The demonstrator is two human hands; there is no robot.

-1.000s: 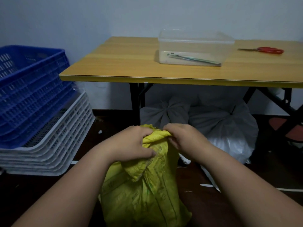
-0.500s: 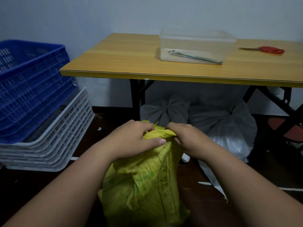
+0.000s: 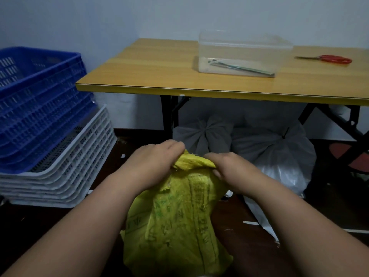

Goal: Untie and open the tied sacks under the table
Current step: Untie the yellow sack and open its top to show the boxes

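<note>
Both hands are working at the bunched top of the yellow sack (image 3: 175, 222), which is standing on the floor in front of the table (image 3: 151, 76), between the person's forearms. The left hand (image 3: 153, 164) is curling its fingers over the left side of the gathered neck; the right hand (image 3: 229, 170) is gripping the right side, fingers tucked into the fold. No tie or knot is showing; the hands and the folded fabric are covering that spot, so whether it is already loose cannot be told.

Two grey sacks (image 3: 203, 132) are sitting under the table, necks gathered, apparently tied and not yet handled. A white bag (image 3: 283, 168) is lying beside them.

Risks from here, as judgement:
- The woven fabric is looking frayed at the top edge; pulling the two sides apart hard is likely to tear the weave rather than free the tie.
- The sack is standing tall and leaning slightly; tugging sideways could be tipping it and spilling the contents once the mouth is open.
- Pulling blind on a hidden knot may be tightening it.
- Scissors (image 3: 327, 59) are lying on the table, well apart from the hands; cutting would defeat the untying.
</note>
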